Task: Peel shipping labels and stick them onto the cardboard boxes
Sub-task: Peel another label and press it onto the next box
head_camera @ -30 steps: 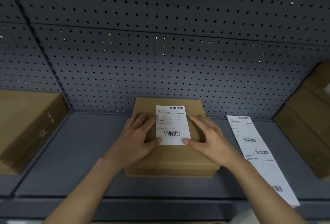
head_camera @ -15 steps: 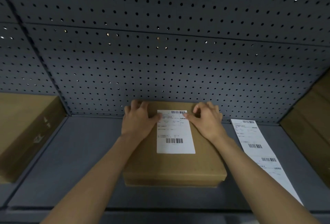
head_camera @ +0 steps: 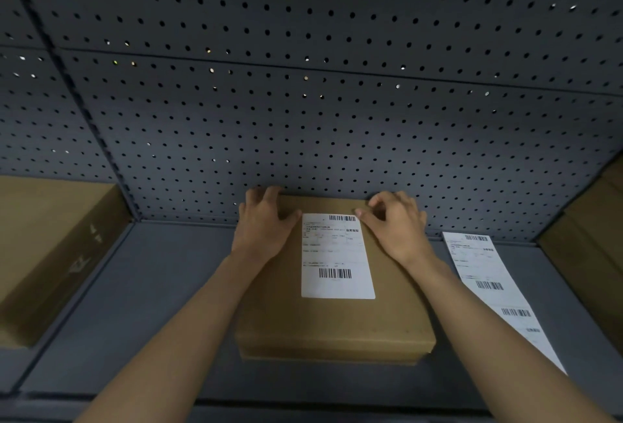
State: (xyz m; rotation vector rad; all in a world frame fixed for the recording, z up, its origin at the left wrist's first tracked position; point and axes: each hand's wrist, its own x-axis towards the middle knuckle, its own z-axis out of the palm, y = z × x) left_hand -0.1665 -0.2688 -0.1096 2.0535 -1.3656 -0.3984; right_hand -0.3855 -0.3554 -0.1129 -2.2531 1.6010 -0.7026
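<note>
A flat cardboard box [head_camera: 337, 325] lies in the middle of the grey shelf, its far edge against the pegboard. A white shipping label [head_camera: 337, 254] with two barcodes is stuck flat on its top. My left hand [head_camera: 266, 223] lies on the box's far left corner, fingers hooked over the far edge, thumb beside the label's upper left corner. My right hand [head_camera: 397, 223] sits at the far right corner, fingers curled at the far edge and thumb tip touching the label's upper right corner.
A strip of several unpeeled labels [head_camera: 488, 274] lies on the shelf [head_camera: 151, 287] right of the box. A large cardboard box [head_camera: 43, 240] stands at the left, stacked boxes [head_camera: 586, 254] at the right. The perforated back panel [head_camera: 303, 119] rises right behind.
Both hands slid from the label's lower sides up along it to the box's far edge. The label now lies flat and uncovered; the box has stayed in place.
</note>
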